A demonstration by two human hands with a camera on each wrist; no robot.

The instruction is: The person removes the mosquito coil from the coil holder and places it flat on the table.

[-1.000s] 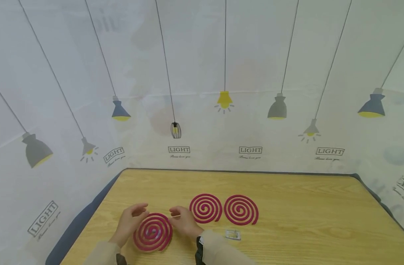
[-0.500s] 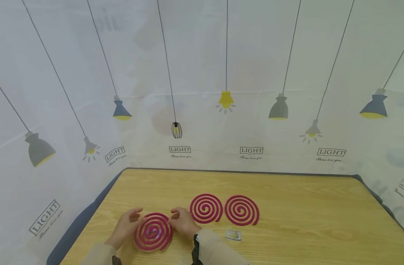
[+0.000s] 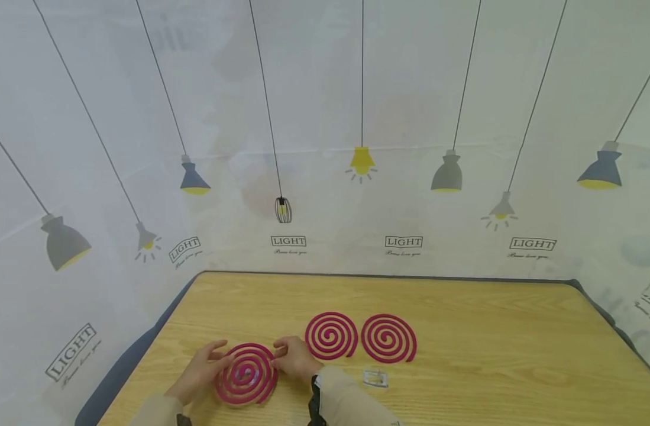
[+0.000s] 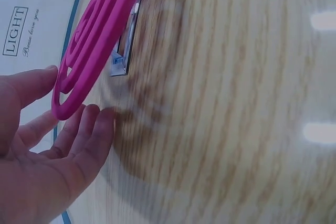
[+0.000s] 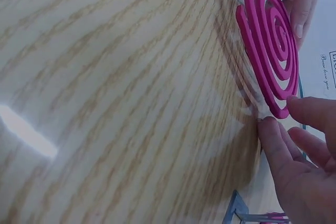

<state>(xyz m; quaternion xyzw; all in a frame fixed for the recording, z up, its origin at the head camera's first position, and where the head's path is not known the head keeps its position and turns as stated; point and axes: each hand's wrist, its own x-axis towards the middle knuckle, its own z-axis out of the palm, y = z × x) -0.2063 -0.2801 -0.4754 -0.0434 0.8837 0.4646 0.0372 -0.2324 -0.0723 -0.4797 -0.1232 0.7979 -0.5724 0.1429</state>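
A magenta mosquito coil (image 3: 246, 374) lies level between both hands, raised above the tabletop, with its shadow under it in the wrist views. My left hand (image 3: 201, 370) pinches its left rim, thumb on top and curled fingers below. On the opposite rim my right hand (image 3: 297, 358) pinches it between thumb (image 5: 310, 109) and forefinger. Beneath the coil sits a small metal coil stand (image 4: 126, 51), partly hidden by the coil in the left wrist view.
Two more magenta coils, a left one (image 3: 331, 335) and a right one (image 3: 389, 338), lie flat side by side beyond my right hand. A second metal stand (image 3: 375, 378) lies on the wooden table (image 3: 490, 355). A lamp-patterned curtain (image 3: 325, 118) surrounds the table.
My left hand has slid back from the coil's far left side, and its fingers have come in to the rim. The right fingertips have closed on the right rim. The coil stays in place.
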